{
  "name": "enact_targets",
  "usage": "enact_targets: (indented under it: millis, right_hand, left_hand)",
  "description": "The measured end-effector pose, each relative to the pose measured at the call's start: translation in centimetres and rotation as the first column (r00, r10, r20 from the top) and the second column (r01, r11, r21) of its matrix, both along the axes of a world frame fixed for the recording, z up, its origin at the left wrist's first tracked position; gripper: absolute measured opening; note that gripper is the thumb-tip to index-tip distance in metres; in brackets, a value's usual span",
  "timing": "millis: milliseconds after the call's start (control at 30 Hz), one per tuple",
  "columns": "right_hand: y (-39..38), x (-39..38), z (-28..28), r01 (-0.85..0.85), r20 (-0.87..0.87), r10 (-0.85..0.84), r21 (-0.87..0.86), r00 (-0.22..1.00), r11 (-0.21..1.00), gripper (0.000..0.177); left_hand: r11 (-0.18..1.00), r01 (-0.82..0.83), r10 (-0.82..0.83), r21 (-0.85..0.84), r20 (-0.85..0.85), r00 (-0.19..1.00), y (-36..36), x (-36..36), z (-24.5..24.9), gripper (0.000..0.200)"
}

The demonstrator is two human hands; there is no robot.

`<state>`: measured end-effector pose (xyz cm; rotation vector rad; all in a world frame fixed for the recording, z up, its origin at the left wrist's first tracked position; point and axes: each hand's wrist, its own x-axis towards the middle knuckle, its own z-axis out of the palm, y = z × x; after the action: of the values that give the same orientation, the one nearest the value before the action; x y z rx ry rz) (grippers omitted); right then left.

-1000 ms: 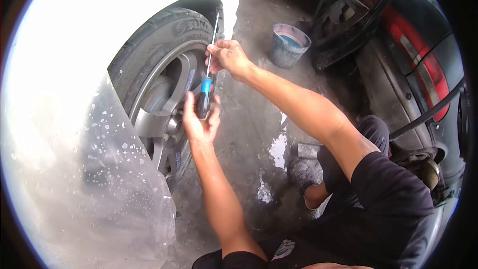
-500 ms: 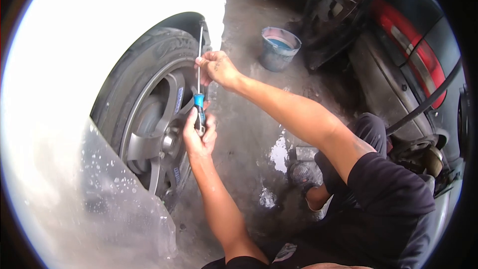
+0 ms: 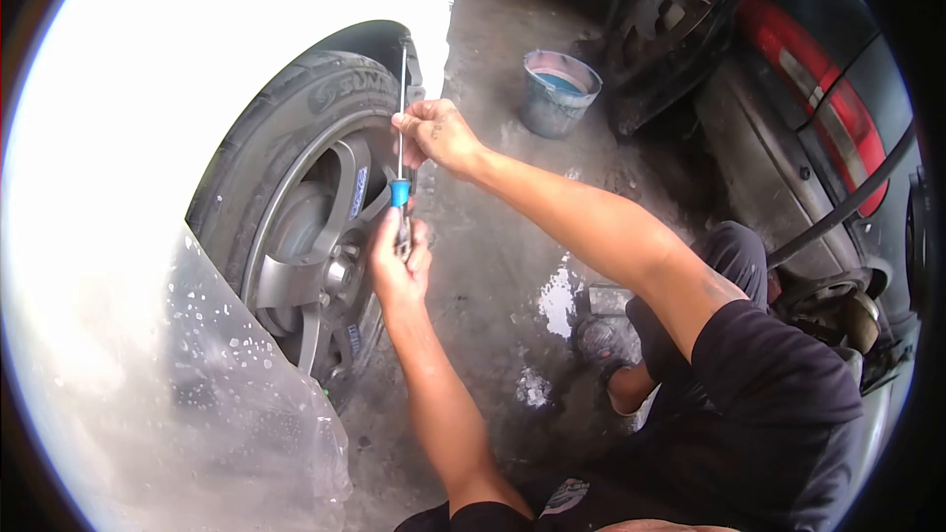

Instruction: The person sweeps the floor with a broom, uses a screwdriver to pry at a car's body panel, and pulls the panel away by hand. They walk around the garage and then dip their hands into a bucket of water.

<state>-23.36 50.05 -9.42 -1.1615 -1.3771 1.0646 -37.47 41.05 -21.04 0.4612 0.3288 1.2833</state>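
A long screwdriver [image 3: 400,193] with a blue and dark handle stands nearly upright in view. My left hand [image 3: 400,266] is closed around its handle from below. Higher up, the thumb and fingers of my right hand [image 3: 439,136] pinch the thin metal shaft. The shaft's tip reaches the edge of the wheel arch [image 3: 414,67] of a white car; what it meets there is too small to make out. Just left of both hands is the tire [image 3: 296,103] with its grey spoked wheel [image 3: 296,284].
Clear plastic sheeting [image 3: 256,414] hangs over the car's side at lower left. A bucket [image 3: 558,99] with bluish contents stands on the stained floor. On the right is another vehicle with a red tail light [image 3: 857,138], with a dark hose [image 3: 838,212] in front. My foot [image 3: 603,343] is below.
Both hands keep their hold on the screwdriver, and its handle appears slightly turned in my left hand. The whole view has shifted a little.
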Motion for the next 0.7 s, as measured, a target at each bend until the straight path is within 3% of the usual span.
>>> enact_targets:
  millis: [33,67,100,133,167,200,233,267,300,333,367,433,467,500,567,600,633,667,700]
  right_hand:
    - [0.0,0.0,0.0,-0.001,0.006,0.001,-0.002,1.000,1.000,0.027]
    - [0.1,0.1,0.2,0.000,0.036,0.000,-0.018,0.999,1.000,0.027]
    - [0.2,0.1,0.0,0.004,0.060,-0.001,-0.039,0.998,0.999,0.027]
    - [0.5,-0.2,-0.2,-0.001,0.058,0.003,-0.041,0.998,0.999,0.027]
    - [0.8,-0.4,-0.2,-0.002,0.050,0.003,-0.028,0.999,1.000,0.027]
    - [0.9,-0.4,-0.2,0.005,0.044,-0.004,-0.016,0.999,1.000,0.027]
    - [0.9,-0.3,-0.3,0.007,0.046,-0.006,-0.016,0.999,1.000,0.027]
    - [1.0,-0.3,-0.3,0.013,0.052,-0.013,-0.008,0.999,1.000,0.026]
    - [1.0,-0.3,-0.3,0.021,0.054,-0.021,-0.002,0.998,1.000,0.026]
    - [1.0,-0.4,-0.5,0.020,0.054,-0.020,-0.004,0.998,1.000,0.026]
    - [1.0,-0.2,-0.5,0.007,0.038,-0.007,-0.001,0.999,1.000,0.027]
    - [0.6,0.1,-0.1,-0.001,0.033,0.001,0.002,0.999,1.000,0.027]
    - [0.5,0.1,0.1,0.000,0.068,-0.001,0.009,0.998,1.000,0.027]
    - [0.5,0.1,0.1,0.001,0.100,-0.003,0.015,0.995,1.000,0.027]
    - [0.6,-0.2,0.0,0.000,0.087,-0.001,0.006,0.996,1.000,0.027]
    - [0.8,-0.2,0.0,0.007,0.074,-0.008,0.005,0.997,1.000,0.027]
    - [0.9,-0.2,-0.1,0.009,0.075,-0.009,0.003,0.997,1.000,0.027]
    - [1.0,-0.4,-0.2,0.020,0.063,-0.021,0.007,0.998,1.000,0.027]
    - [1.1,-0.4,-0.3,0.032,0.050,-0.032,0.009,0.998,0.999,0.027]
  left_hand:
    - [0.964,-0.252,0.265,0.084,-0.338,0.903,-0.2,0.6,0.6,0.027]
    - [0.826,-0.447,0.562,0.343,-0.559,0.610,0.0,1.2,1.0,0.029]
    - [0.644,-0.446,0.760,0.621,-0.584,0.285,-0.1,1.5,1.1,0.031]
    - [0.498,-0.382,0.849,0.778,-0.527,0.033,-0.2,1.6,1.2,0.032]
    - [0.454,-0.373,0.870,0.809,-0.493,-0.010,-0.3,1.7,1.3,0.034]
    - [0.520,-0.435,0.846,0.735,-0.515,0.142,-0.5,1.6,1.6,0.036]
    - [0.760,-0.495,0.650,0.421,-0.489,0.582,-0.7,1.5,1.8,0.037]
    - [0.942,-0.320,0.333,0.095,-0.169,0.928,-1.1,0.8,2.0,0.039]
    - [0.998,-0.062,0.060,0.010,0.144,0.988,-1.2,-0.1,1.6,0.041]
    - [0.988,0.142,-0.154,0.064,0.258,0.954,-0.8,-0.9,1.2,0.042]
    - [0.988,0.141,-0.154,0.067,0.260,0.953,-0.5,-0.8,0.9,0.042]
    - [0.994,-0.105,0.105,0.013,-0.191,0.976,-0.2,-0.2,0.9,0.032]
    - [0.919,-0.321,0.393,0.228,-0.489,0.779,0.2,0.6,0.7,0.027]
    - [0.567,-0.503,0.823,0.653,-0.481,0.303,0.8,2.0,1.1,0.033]
    - [0.342,-0.295,0.874,0.892,-0.417,-0.250,-0.1,2.1,0.9,0.038]
    - [0.343,-0.293,0.873,0.892,-0.418,-0.251,-0.3,1.8,1.6,0.038]
    - [0.558,-0.488,0.815,0.672,-0.555,0.168,-0.5,1.6,2.1,0.040]
    - [0.764,-0.525,0.643,0.374,-0.509,0.573,-0.6,1.3,2.4,0.044]
    - [0.916,-0.395,0.397,0.070,-0.293,0.870,-0.6,1.1,2.5,0.047]
